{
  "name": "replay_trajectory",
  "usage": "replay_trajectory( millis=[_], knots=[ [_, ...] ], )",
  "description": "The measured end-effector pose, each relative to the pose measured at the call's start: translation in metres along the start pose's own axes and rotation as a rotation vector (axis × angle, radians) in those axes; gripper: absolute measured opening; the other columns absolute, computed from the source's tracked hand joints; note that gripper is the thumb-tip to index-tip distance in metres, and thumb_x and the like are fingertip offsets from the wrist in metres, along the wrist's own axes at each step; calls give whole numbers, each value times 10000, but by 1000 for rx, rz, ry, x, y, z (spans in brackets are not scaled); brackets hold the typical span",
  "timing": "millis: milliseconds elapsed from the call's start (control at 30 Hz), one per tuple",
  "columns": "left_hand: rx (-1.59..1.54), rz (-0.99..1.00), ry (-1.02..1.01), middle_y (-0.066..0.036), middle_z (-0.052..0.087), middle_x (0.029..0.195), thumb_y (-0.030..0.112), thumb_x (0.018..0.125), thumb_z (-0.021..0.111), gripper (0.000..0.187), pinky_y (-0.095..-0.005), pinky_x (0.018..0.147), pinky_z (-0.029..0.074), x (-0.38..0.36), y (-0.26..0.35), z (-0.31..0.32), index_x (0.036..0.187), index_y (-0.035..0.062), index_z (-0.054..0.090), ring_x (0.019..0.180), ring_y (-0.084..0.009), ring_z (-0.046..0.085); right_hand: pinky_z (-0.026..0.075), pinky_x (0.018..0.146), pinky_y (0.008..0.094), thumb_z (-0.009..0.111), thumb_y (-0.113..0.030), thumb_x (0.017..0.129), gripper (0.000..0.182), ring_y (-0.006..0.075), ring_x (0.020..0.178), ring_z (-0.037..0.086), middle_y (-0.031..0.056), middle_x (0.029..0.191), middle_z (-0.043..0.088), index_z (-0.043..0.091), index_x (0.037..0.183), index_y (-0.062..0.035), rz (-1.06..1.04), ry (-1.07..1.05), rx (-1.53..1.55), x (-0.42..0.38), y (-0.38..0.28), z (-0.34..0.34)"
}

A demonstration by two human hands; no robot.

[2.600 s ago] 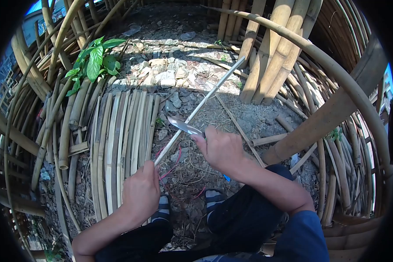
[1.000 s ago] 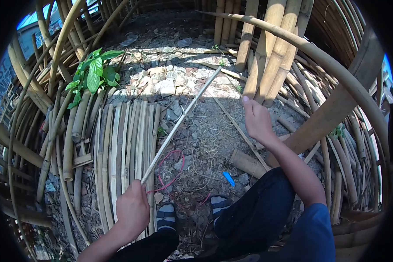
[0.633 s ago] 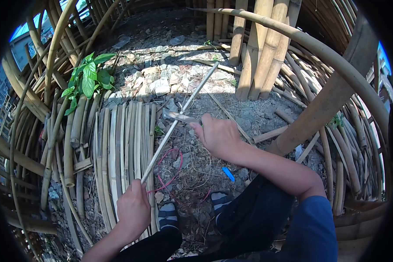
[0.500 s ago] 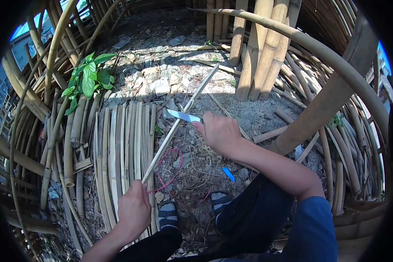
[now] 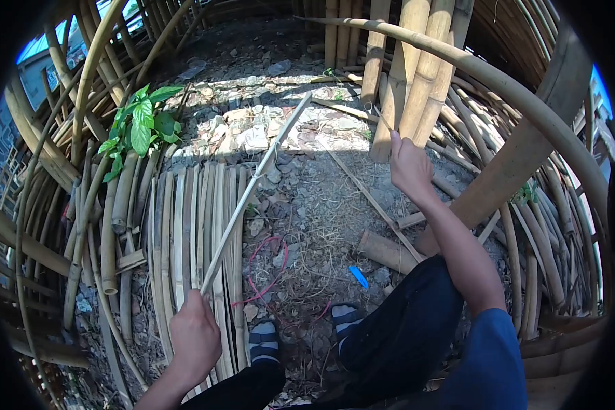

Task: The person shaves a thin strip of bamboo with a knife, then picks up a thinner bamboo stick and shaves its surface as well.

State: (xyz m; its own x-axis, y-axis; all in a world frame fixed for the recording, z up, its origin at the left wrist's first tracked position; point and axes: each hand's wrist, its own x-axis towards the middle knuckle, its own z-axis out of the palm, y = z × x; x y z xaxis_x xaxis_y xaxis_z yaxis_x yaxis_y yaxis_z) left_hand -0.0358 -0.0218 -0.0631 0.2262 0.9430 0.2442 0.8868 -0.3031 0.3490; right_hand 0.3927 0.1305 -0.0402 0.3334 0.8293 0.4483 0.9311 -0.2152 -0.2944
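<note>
My left hand [image 5: 195,338] grips the near end of a long thin bamboo strip [image 5: 253,184]. The strip slants up and away over the ground toward the stones at the back. My right hand [image 5: 406,164] is raised to the right of the strip, well clear of it, in front of the upright bamboo poles [image 5: 417,68]. Its fingers are closed on a knife [image 5: 380,119], whose blade shows only as a thin edge above the fist. My dark-trousered legs and striped footwear [image 5: 263,335] are at the bottom.
Flat bamboo slats [image 5: 178,225] lie on the ground at the left, under the strip. A green plant [image 5: 140,119] grows behind them. A red cord [image 5: 266,263], a blue scrap [image 5: 357,277] and a short bamboo piece [image 5: 386,251] lie on the dirt. Curved bamboo poles [image 5: 526,109] ring the spot.
My right hand has lifted the knife off the strip and swung up and to the right. The strip's far end has shifted left, and my left hand has dropped a little.
</note>
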Motion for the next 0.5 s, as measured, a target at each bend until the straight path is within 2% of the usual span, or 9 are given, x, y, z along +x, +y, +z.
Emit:
replay_trajectory(
  millis=[100,167,233,300,333,400,433,500],
  knots=[
    [21,-77,-7,-245,542,632,64,983,510,146,-542,528,435,1,-2,-2,865,-1,454,584,-462,581,495,640,550,352,-444,1052,564,471,693,653,254,714,658,631,856,4,37,79,99,-31,-9,2],
    [25,-62,-8,-236,544,618,78,988,511,154,-540,518,436,5,8,-1,864,5,456,567,-452,580,478,643,558,366,-449,1048,545,475,681,638,253,703,645,618,848,-9,-81,-78,210,-50,-44,-10],
    [29,-37,-2,-229,549,611,100,996,512,170,-538,504,436,7,14,0,860,9,461,550,-445,578,470,610,556,401,-442,1041,529,458,627,627,242,648,623,589,811,-5,-220,-145,274,-71,-69,-14],
    [31,-25,-26,-230,550,614,101,997,511,176,-535,502,435,7,17,2,856,8,463,547,-446,576,464,523,528,457,-441,1027,511,415,520,602,201,568,591,550,763,-14,-375,-155,349,-89,-84,-10],
    [28,-19,-50,-232,551,617,103,998,511,182,-533,501,433,7,18,2,851,7,464,544,-446,575,464,523,528,457,-441,1027,511,415,520,602,201,568,591,550,763,-14,-366,-153,351,-95,-90,-7],
    [-2,0,-71,-230,546,606,106,1001,508,190,-531,499,431,6,26,1,845,6,464,538,-445,573,423,451,466,530,-397,1011,440,362,455,560,154,512,527,533,782,-21,-545,-62,375,-102,-97,-5],
    [-34,12,-81,-228,542,596,110,1004,505,199,-529,497,428,7,29,-1,839,6,464,532,-445,571,423,451,466,530,-397,1011,440,362,455,560,154,512,527,533,782,-21,-539,-57,371,-101,-97,-4],
    [-60,5,-109,-226,532,581,113,1008,501,207,-529,494,425,7,32,-4,836,5,462,525,-446,566,407,392,424,554,-399,999,429,312,405,543,126,498,531,524,769,-38,-585,21,302,-97,-94,4]
  ],
)
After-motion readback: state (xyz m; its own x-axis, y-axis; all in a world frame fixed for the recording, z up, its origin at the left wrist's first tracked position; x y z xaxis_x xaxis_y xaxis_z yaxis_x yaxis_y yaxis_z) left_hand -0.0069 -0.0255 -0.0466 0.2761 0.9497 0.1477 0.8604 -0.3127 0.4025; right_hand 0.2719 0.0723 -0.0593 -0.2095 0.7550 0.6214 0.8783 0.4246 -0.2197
